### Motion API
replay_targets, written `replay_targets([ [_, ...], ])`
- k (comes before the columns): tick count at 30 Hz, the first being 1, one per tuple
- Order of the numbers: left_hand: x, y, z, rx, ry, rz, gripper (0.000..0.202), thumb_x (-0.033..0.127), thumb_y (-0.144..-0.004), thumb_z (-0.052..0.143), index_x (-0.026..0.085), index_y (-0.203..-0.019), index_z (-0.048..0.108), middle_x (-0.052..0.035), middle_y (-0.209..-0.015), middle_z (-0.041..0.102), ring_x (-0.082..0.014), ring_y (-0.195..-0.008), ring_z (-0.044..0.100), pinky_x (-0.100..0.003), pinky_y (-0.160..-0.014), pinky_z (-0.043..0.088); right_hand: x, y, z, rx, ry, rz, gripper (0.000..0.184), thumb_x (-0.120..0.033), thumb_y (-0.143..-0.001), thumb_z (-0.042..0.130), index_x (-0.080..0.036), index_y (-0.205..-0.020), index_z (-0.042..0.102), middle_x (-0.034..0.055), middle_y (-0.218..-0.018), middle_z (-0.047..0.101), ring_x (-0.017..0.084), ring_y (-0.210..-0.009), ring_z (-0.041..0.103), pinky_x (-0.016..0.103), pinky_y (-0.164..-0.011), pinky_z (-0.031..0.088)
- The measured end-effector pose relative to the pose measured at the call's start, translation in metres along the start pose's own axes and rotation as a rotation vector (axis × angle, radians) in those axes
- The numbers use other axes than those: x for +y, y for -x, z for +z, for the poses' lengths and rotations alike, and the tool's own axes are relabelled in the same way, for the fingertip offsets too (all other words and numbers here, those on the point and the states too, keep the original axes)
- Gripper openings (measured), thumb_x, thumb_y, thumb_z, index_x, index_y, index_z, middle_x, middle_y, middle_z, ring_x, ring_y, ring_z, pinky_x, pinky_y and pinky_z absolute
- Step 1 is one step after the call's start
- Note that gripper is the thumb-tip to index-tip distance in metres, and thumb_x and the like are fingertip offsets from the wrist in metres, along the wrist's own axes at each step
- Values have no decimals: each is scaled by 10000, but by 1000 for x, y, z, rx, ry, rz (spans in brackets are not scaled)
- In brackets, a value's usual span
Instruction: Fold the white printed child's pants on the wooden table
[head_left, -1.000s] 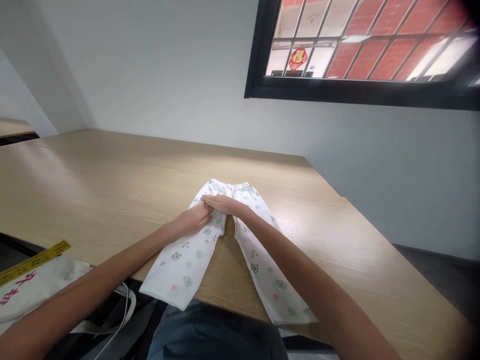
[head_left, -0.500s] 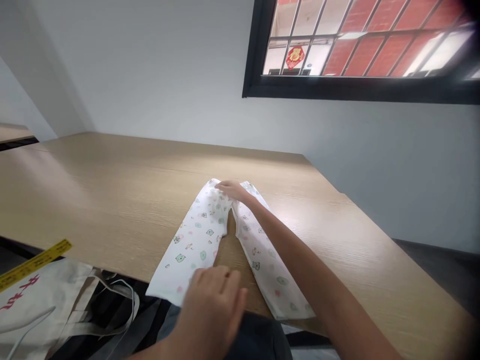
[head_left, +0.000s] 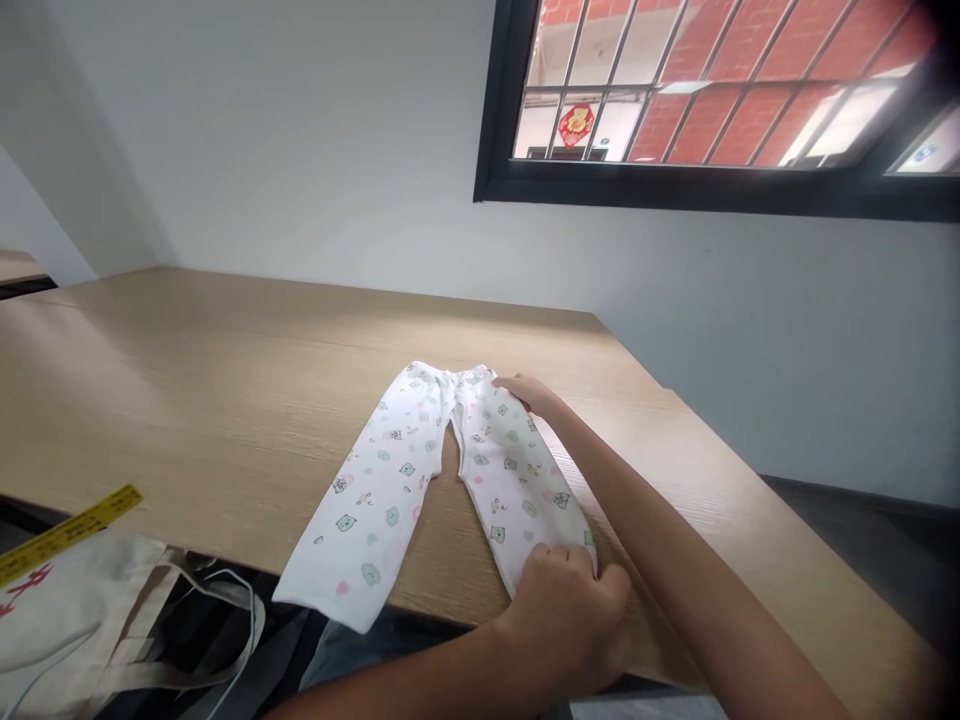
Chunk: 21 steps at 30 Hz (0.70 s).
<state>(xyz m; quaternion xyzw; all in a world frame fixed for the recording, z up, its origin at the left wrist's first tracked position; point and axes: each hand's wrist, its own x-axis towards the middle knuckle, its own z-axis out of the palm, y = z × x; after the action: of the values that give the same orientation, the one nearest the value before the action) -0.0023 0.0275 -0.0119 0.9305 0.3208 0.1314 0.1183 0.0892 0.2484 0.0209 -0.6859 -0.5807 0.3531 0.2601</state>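
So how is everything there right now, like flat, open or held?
Pants: spread out on the table
Left hand: curled closed on one leg, near its lower end
Right hand: touching the pants' side, near the waist
Bag: limp, can't tell if open
Yellow strip: straight
Window: can't tell if open

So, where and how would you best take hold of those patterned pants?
Probably the cuff of the leg on the left, pinched top and bottom from the near side. The pants lie flat on the table, but that cuff pokes past its near edge, so its underside seems reachable. The left hand grips the end of the other leg.
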Motion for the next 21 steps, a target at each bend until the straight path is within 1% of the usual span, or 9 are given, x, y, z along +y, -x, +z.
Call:
replay_targets([
  [2, -2, 5, -5, 71, 73, -45, 142, 264, -705, 479, 179, -817, 496, -84, -763, 575, -204, -633, 542, -302, -512, 398, -1, -3, 1, -36, -84, 49, 197, -311, -874, 521, -126, -818, 558, -24, -689, 533, 60, -512, 474, 192, -467, 424],
  [5, -5, 27, -23, 298, 218, -207, 34, 182, -703, 423, 201, -721, 444, -30, -687, 551, -147, -576, 513, -248, -481, 372, -10, -6, 4, -62, -242, 37, 194, -311, -892, 494, -129, -868, 557, -14, -731, 547, 62, -534, 491, 192, -475, 436],
  [7, -10, 51, -42, 446, 307, -362, 67, 184, -726, 400, 205, -662, 406, 4, -616, 513, -108, -503, 470, -208, -448, 355, -22, -6, 9, -71, -352, -15, 196, -307, -900, 480, -126, -918, 554, 3, -786, 564, 74, -581, 523, 208, -508, 462],
  [9, -19, 83, -61, 519, 347, -525, 118, 236, -773, 385, 209, -664, 418, 31, -551, 468, -84, -429, 413, -177, -402, 333, -39, -4, 17, -89, -446, -79, 201, -303, -903, 476, -123, -953, 551, 19, -836, 578, 89, -635, 553, 227, -549, 486],
  [10, -25, 100, -70, 516, 349, -604, 140, 277, -797, 379, 213, -695, 451, 41, -532, 459, -80, -406, 396, -169, -386, 327, -48, -3, 22, -104, -480, -108, 202, -300, -904, 476, -122, -960, 552, 24, -854, 583, 96, -659, 564, 236, -567, 495],
  [12, -41, 133, -82, 444, 333, -755, 208, 359, -825, 370, 228, -829, 532, 52, -531, 485, -83, -389, 396, -168, -383, 346, -65, 1, 37, -143, -515, -152, 195, -288, -904, 478, -119, -962, 556, 33, -880, 592, 106, -699, 579, 250, -599, 507],
  [15, -69, 170, -89, 326, 297, -900, 321, 402, -842, 348, 268, -1026, 575, 38, -649, 589, -107, -481, 507, -193, -503, 444, -85, 3, 68, -198, -475, -180, 194, -271, -898, 491, -110, -984, 557, 43, -909, 597, 121, -737, 592, 273, -632, 516],
  [18, -90, 186, -85, 254, 171, -933, 359, 343, -853, 315, 303, -1044, 617, -9, -807, 622, -165, -698, 594, -272, -663, 480, -91, 1, 102, -215, -346, -200, 216, -296, -894, 496, -121, -1007, 557, 45, -924, 597, 128, -749, 592, 293, -648, 518],
  [21, -98, 188, -79, 224, -158, -981, 367, 301, -842, 329, 331, -987, 666, -85, -928, 573, -255, -825, 574, -405, -686, 458, -86, -1, 123, -179, -167, -273, 219, -323, -903, 473, -146, -986, 572, 48, -946, 598, 127, -762, 585, 296, -673, 513],
])
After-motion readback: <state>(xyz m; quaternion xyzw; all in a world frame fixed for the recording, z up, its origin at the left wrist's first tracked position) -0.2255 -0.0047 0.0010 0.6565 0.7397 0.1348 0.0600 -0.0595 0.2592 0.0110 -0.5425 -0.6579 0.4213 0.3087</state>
